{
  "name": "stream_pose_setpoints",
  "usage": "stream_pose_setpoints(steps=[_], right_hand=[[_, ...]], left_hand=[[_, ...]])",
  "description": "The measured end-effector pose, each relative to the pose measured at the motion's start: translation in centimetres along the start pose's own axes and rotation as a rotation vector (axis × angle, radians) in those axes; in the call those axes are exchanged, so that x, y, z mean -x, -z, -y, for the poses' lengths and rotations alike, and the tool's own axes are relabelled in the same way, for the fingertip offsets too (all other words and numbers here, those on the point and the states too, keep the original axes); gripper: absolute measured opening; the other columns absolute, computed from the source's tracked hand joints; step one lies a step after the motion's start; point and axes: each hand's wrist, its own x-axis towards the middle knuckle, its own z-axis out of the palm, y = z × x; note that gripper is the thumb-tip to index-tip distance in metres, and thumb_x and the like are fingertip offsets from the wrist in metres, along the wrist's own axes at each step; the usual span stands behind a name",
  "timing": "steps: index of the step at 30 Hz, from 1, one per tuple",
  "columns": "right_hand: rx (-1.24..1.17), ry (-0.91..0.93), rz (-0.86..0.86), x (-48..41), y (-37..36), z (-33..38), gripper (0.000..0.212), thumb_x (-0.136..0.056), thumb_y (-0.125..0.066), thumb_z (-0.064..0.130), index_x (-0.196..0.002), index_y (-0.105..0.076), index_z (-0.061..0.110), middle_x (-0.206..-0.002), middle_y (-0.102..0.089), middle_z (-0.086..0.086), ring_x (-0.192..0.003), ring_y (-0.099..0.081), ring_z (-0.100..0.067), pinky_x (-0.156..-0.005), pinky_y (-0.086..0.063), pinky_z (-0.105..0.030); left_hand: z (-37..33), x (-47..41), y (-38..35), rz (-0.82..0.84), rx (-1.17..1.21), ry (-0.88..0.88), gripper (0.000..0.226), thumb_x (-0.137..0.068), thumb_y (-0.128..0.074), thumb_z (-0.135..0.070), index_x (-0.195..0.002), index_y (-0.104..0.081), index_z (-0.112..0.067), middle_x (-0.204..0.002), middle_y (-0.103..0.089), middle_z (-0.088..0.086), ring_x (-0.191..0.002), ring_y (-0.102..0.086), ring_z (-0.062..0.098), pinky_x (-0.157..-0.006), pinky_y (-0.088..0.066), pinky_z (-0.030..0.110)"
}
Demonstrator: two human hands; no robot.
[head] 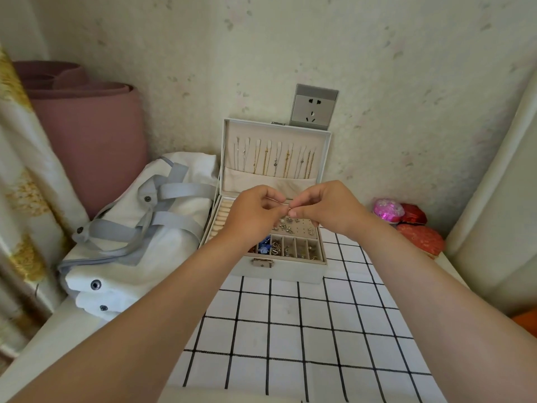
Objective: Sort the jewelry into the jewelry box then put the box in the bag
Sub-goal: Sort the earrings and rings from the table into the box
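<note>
Forearms [151,324] stretch over the checked tabletop [290,330]. Left hand [255,212] and right hand [328,209] fingers [293,213] pinch one tiny gold piece [289,208] above the open jewelry box [279,271]. Bag [130,228] sits just left of it.

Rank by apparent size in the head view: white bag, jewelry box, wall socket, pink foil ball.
1. white bag, only narrowly ahead
2. jewelry box
3. wall socket
4. pink foil ball
</note>
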Motion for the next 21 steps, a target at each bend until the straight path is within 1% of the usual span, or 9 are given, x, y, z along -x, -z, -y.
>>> stream_pose_setpoints(steps=[2,4,5,7,10,11,13,17,21], right_hand=[[0.038,0.009,-0.022,-0.3,-0.1,-0.5,0.007,-0.079,-0.083,0.014,-0.085,-0.08,0.015,-0.074,-0.075,-0.001,-0.046,-0.054,0.003,-0.051,-0.046,-0.014],[0.109,0.01,-0.083,-0.7,-0.1,-1.4,0.003,-0.081,-0.083,0.019,-0.082,-0.08,0.021,-0.07,-0.073,0.009,-0.056,-0.06,0.004,-0.057,-0.047,-0.013],[0.176,0.008,-0.129,-0.9,-0.1,-2.0,0.004,-0.082,-0.082,0.022,-0.081,-0.079,0.025,-0.071,-0.072,0.012,-0.064,-0.063,0.004,-0.062,-0.048,-0.015],[0.376,-0.006,-0.192,-1.1,-0.1,-3.0,0.004,-0.084,-0.078,0.027,-0.081,-0.078,0.029,-0.077,-0.071,0.014,-0.077,-0.065,-0.002,-0.07,-0.051,-0.023],[0.656,-0.01,-0.187,-1.0,-0.5,-3.8,0.007,-0.088,-0.07,0.028,-0.085,-0.077,0.028,-0.084,-0.071,0.013,-0.083,-0.064,-0.01,-0.064,-0.043,-0.025],[0.708,-0.005,-0.176,-1.0,-0.7,-4.0,0.009,-0.088,-0.068,0.027,-0.086,-0.076,0.027,-0.085,-0.071,0.012,-0.083,-0.064,-0.012,-0.063,-0.042,-0.025],[0.762,0.006,-0.166,-1.1,-1.0,-4.1,0.011,-0.088,-0.065,0.026,-0.086,-0.076,0.027,-0.085,-0.071,0.01,-0.082,-0.065,-0.014,-0.064,-0.045,-0.026],[0.809,0.021,-0.173,-1.7,-1.2,-4.2,0.014,-0.087,-0.063,0.024,-0.082,-0.076,0.027,-0.083,-0.069,0.009,-0.08,-0.064,-0.015,-0.068,-0.054,-0.031],[0.836,0.039,-0.092,-1.8,-0.8,-4.3,0.015,-0.086,-0.062,0.024,-0.08,-0.076,0.026,-0.08,-0.068,0.008,-0.077,-0.063,-0.015,-0.064,-0.05,-0.028]], left_hand=[[0.0,-0.1,-0.1,0.031,-0.004,0.008,0.017,-0.087,-0.074,-0.02,-0.1,-0.064,-0.02,-0.083,-0.076,-0.002,-0.071,-0.072,0.014,-0.074,-0.056,0.03],[0.3,-0.4,-0.2,0.052,-0.067,-0.006,0.013,-0.091,-0.068,-0.02,-0.102,-0.063,-0.023,-0.087,-0.076,-0.006,-0.08,-0.071,0.012,-0.079,-0.055,0.031],[0.4,-0.5,-0.3,0.053,-0.148,-0.042,0.011,-0.093,-0.063,-0.019,-0.103,-0.063,-0.025,-0.091,-0.075,-0.008,-0.086,-0.069,0.01,-0.083,-0.054,0.032],[1.0,-0.7,-0.5,0.05,-0.391,-0.156,0.018,-0.097,-0.055,-0.017,-0.107,-0.065,-0.028,-0.103,-0.07,-0.011,-0.1,-0.061,0.008,-0.091,-0.051,0.034],[1.9,-0.7,-0.8,0.107,-0.731,-0.343,0.03,-0.098,-0.05,-0.019,-0.123,-0.063,-0.028,-0.125,-0.062,-0.007,-0.122,-0.044,0.014,-0.102,-0.041,0.036],[2.1,-0.7,-0.9,0.135,-0.793,-0.393,0.033,-0.098,-0.049,-0.021,-0.128,-0.061,-0.026,-0.129,-0.059,-0.006,-0.125,-0.041,0.015,-0.103,-0.038,0.036],[2.6,-0.8,-1.3,0.177,-0.836,-0.44,0.039,-0.097,-0.048,-0.025,-0.135,-0.057,-0.021,-0.134,-0.057,-0.004,-0.127,-0.038,0.017,-0.105,-0.035,0.036],[3.3,-1.1,-1.7,0.243,-0.865,-0.436,0.052,-0.094,-0.048,-0.033,-0.143,-0.048,-0.016,-0.14,-0.051,-0.003,-0.13,-0.032,0.017,-0.109,-0.033,0.039],[3.7,-1.4,-2.0,0.27,-0.893,-0.461,0.056,-0.093,-0.049,-0.042,-0.142,-0.049,-0.016,-0.143,-0.049,-0.004,-0.131,-0.03,0.015,-0.111,-0.029,0.038]])
